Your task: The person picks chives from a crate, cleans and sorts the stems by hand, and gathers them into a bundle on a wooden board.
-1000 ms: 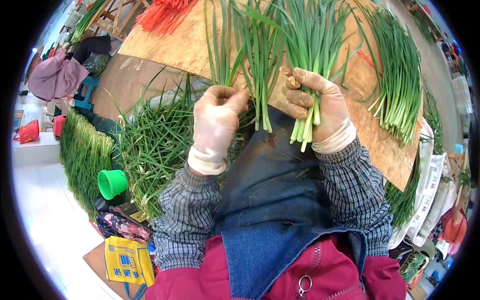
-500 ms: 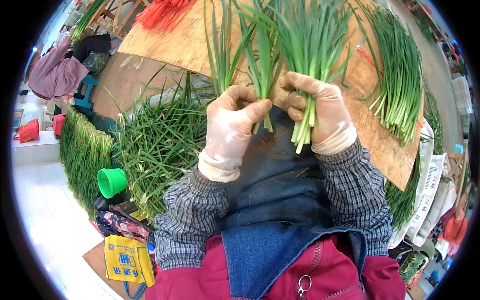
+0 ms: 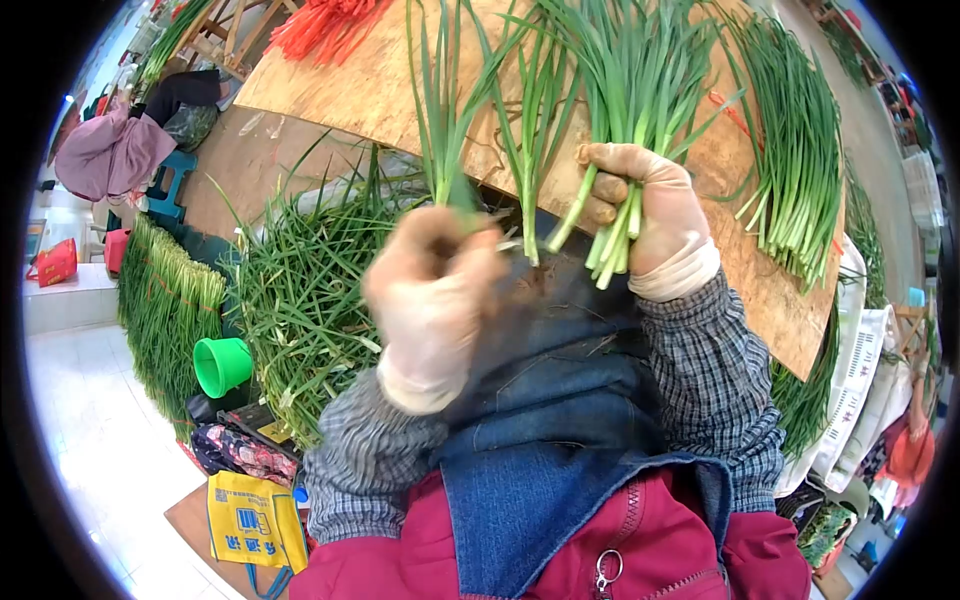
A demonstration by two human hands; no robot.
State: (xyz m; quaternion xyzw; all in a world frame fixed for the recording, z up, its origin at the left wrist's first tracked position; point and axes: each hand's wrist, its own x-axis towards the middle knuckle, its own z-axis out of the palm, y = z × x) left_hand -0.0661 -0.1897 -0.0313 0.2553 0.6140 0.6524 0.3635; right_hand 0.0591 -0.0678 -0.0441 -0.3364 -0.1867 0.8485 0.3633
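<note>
My right hand point(image 3: 665, 215), in a thin pale glove, is wrapped round a bunch of green stalks point(image 3: 640, 90), its pale ends poking out below the fingers. One stalk slants away at the fingertips. My left hand point(image 3: 435, 290), gloved too, is blurred by motion, with thumb and fingers curled near the lower end of some leaves point(image 3: 440, 120); what it grips is smeared. Between the hands a few separate stalks point(image 3: 530, 160) lie over the edge of the wooden board point(image 3: 350, 95). A larger bundle point(image 3: 795, 150) rests on the board at the right.
Red ties point(image 3: 325, 25) lie on the board's far end. A heap of loose leaves point(image 3: 310, 290) stands at the left, beside a green bucket point(image 3: 222, 366) and upright bundles point(image 3: 170, 300). A yellow bag point(image 3: 255, 520) is lower left. Another person point(image 3: 115, 155) is at the upper left.
My left hand moved right to the middle stalks, then back left and down, now blurred. A stalk now slants out at my right hand's fingertips. My right hand has barely moved.
</note>
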